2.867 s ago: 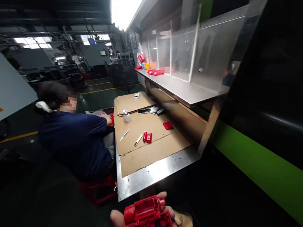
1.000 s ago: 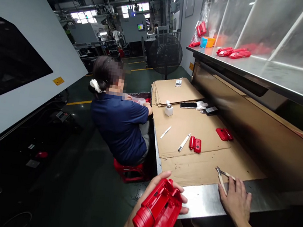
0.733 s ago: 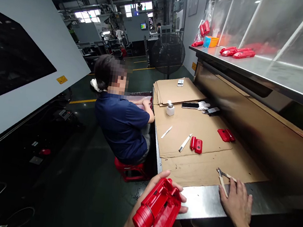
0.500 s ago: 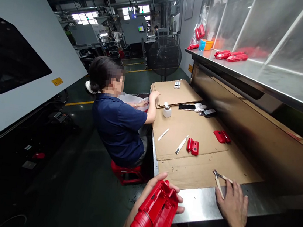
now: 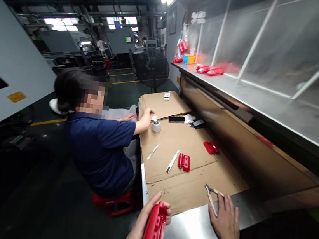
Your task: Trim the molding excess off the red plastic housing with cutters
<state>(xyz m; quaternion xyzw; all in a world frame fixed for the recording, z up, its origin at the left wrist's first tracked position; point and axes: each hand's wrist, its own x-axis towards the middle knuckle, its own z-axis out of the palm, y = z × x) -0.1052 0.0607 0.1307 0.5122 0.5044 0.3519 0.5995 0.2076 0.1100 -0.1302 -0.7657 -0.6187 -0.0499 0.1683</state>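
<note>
A single head-worn camera looks forward and down along the steel workbench (image 5: 192,229), tilted. The left hand (image 5: 140,230) and right hand (image 5: 225,222) sit close at the bottom edge; beyond them a seated co-worker (image 5: 100,147) and the factory hall recede.
</note>
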